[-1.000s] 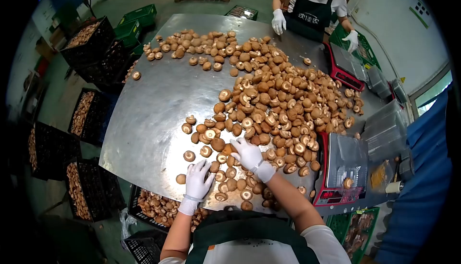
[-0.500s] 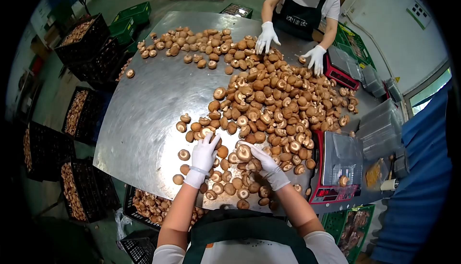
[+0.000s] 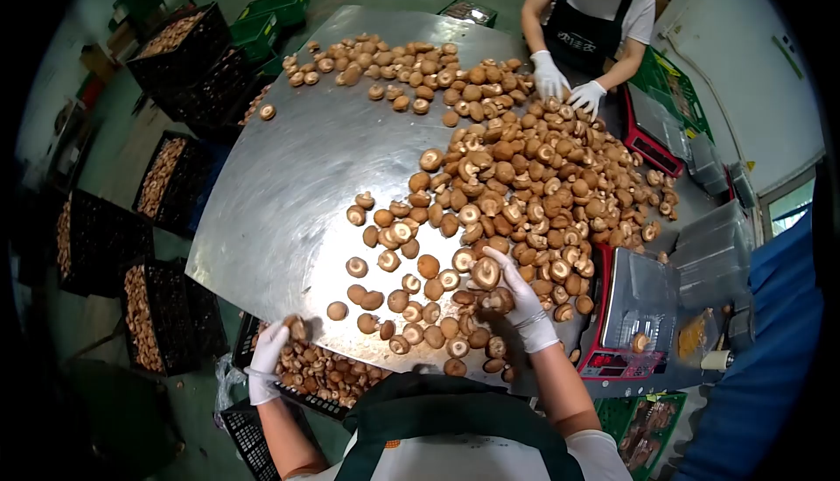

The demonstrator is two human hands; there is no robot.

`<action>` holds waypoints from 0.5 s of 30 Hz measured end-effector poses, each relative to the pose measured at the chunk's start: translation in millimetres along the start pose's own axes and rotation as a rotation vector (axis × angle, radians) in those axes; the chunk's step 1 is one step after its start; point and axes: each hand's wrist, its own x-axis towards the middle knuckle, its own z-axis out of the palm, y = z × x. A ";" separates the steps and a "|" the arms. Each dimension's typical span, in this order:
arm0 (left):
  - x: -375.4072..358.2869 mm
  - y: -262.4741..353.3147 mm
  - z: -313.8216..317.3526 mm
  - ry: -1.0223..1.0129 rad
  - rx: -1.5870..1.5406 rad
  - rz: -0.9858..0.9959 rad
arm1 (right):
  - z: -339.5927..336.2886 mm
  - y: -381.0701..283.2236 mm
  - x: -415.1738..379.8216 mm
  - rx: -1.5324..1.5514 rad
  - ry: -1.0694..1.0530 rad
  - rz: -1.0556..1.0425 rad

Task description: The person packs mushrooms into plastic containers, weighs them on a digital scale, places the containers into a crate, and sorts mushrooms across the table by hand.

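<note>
White-gloved, my left hand (image 3: 268, 357) is over the black crate (image 3: 336, 407) below the table's near left edge, its fingers closed on a brown mushroom (image 3: 295, 328). My right hand (image 3: 523, 301) holds mushrooms (image 3: 486, 273) at the near side of the big pile, with one pale underside facing up. Loose mushrooms (image 3: 433, 288) are scattered on the metal table (image 3: 262, 192) between my hands. The large pile (image 3: 542, 166) spreads from the middle to the right.
Across the table a co-worker's gloved hands (image 3: 569, 87) touch the pile. A red scale (image 3: 643, 306) carrying a clear tray stands at the right, another (image 3: 652, 135) behind it. Plastic boxes (image 3: 713, 245) are stacked beyond. Black crates (image 3: 171, 323) of mushrooms line the left floor.
My left hand has moved from the table down-left to the crate, now with a mushroom. My right hand still holds mushrooms. The co-worker's hands have come closer together. The whole view has shifted.
</note>
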 end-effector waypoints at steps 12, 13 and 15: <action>16.1 23.1 115.3 0.238 0.823 0.615 | 48.9 26.2 26.5 -0.706 -0.113 -0.073; 25.7 25.5 127.3 0.159 0.891 0.717 | 58.3 34.1 29.3 -0.902 -0.124 -0.226; 41.6 21.5 138.5 -0.013 0.978 0.679 | 79.7 42.5 29.8 -1.345 -0.119 -0.358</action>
